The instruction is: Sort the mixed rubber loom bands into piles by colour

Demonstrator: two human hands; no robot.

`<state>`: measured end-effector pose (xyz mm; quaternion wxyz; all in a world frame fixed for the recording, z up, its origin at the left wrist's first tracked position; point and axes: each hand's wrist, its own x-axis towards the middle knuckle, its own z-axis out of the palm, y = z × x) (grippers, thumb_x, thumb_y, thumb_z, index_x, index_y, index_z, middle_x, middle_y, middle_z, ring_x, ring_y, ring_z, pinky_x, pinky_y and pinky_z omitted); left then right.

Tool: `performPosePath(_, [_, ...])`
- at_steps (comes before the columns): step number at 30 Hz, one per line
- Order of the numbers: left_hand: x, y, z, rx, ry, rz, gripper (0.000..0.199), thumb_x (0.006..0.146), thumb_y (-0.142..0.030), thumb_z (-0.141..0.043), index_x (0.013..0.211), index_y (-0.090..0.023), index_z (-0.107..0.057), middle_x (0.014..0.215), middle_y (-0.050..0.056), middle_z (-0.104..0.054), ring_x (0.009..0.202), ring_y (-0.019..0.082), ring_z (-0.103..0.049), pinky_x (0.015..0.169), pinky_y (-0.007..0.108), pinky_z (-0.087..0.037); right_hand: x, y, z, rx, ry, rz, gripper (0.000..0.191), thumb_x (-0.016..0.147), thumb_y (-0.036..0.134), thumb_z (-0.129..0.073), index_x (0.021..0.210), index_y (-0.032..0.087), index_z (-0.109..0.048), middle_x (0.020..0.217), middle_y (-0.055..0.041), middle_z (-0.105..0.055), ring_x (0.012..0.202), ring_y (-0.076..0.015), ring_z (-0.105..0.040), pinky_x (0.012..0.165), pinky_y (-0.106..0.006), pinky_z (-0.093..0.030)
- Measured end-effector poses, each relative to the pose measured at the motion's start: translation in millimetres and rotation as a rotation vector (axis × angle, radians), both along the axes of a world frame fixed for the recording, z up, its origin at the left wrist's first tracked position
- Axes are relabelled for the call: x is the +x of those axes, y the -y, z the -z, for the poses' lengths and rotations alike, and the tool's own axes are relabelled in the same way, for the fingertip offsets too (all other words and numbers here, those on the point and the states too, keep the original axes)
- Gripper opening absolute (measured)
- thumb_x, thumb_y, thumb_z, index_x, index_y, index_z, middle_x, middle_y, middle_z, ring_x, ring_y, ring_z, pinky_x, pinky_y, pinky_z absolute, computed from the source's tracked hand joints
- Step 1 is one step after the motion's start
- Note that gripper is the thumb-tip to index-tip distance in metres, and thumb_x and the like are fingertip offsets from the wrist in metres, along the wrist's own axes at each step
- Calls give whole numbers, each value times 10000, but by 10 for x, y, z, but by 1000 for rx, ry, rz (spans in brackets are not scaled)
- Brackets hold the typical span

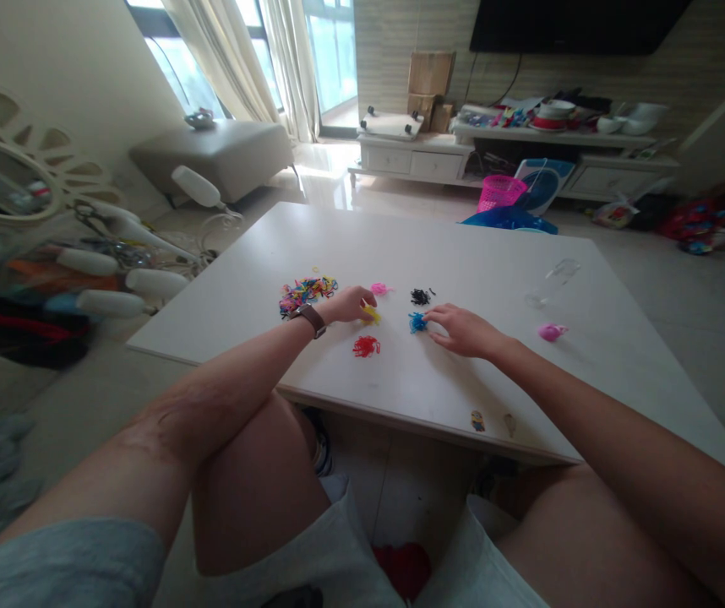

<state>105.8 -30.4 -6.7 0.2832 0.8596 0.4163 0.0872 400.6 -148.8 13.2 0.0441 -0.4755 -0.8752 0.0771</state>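
Observation:
On the white table [502,253], small coloured rubber bands lie sorted in piles. My left hand [350,305], with a watch on the wrist, reaches over the yellow rubber bands [371,314], its fingers curved and apart at the pile. From the other side, my right hand [464,330] has its fingertips at the blue rubber bands [417,322], thumb apart from the fingers. Pink rubber bands [380,289] and black rubber bands [420,296] lie farther back. Nearer me are red rubber bands [366,346]. A mixed heap of rubber bands [307,292] lies beyond my left wrist.
A clear plastic container [562,270] and a pink small object [551,332] stand on the right. Two flat stickers or cutouts, one a yellow figure [477,420], lie by the front edge. A lamp with white shades [106,262] stands close to the table's left side.

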Motion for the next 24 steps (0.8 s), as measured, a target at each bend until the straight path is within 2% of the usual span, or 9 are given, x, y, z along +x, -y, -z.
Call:
performPosePath(5, [-10, 20, -81, 21, 11, -30, 293, 842, -305, -648, 1036, -134, -785, 1026, 109, -777, 879, 210, -701, 810, 293, -541, 18, -8, 5, -1, -2, 2, 345, 955, 283, -567, 1272, 191, -666, 1346, -126, -662, 1263, -298, -598, 1110, -466, -486])
performPosePath(9, [-25, 40, -106, 0, 5, -23, 292, 834, -205, -596, 1037, -125, -789, 1020, 103, -787, 876, 202, -710, 830, 281, -543, 25, -9, 0, -2, 0, 9, 349, 951, 282, -571, 1279, 207, -663, 1344, -119, -665, 1262, -290, -599, 1114, -459, -480])
performPosePath(13, [-58, 16, -146, 2, 30, -50, 285, 822, -200, -607, 1032, -134, -788, 1024, 95, -787, 893, 201, -711, 839, 281, -547, 26, -6, -20, -6, 8, 15, 360, 958, 287, -560, 1291, 192, -656, 1346, -126, -663, 1261, -295, -598, 1113, -466, -479])
performPosePath(16, [-175, -62, -240, 38, 57, -148, 265, 822, -226, -627, 1015, -143, -789, 1019, 95, -781, 914, 204, -703, 835, 281, -545, 36, -8, -30, -12, 10, 17, 362, 961, 296, -558, 1292, 186, -656, 1353, -130, -659, 1274, -300, -590, 1118, -473, -476])
performPosePath(20, [-462, -164, -384, 33, 85, -380, 282, 780, -235, -664, 1019, -153, -792, 945, 84, -773, 809, 191, -684, 757, 275, -547, 58, -13, -23, -14, 1, 22, 346, 953, 287, -564, 1268, 195, -671, 1343, -132, -663, 1263, -306, -593, 1113, -488, -479])
performPosePath(24, [-760, -188, -403, 44, 126, -577, 268, 711, -254, -741, 953, -149, -785, 893, 94, -764, 817, 203, -669, 714, 273, -532, 68, -13, -9, -12, -15, 31, 336, 939, 277, -579, 1252, 215, -684, 1327, -123, -672, 1247, -303, -600, 1101, -487, -486])
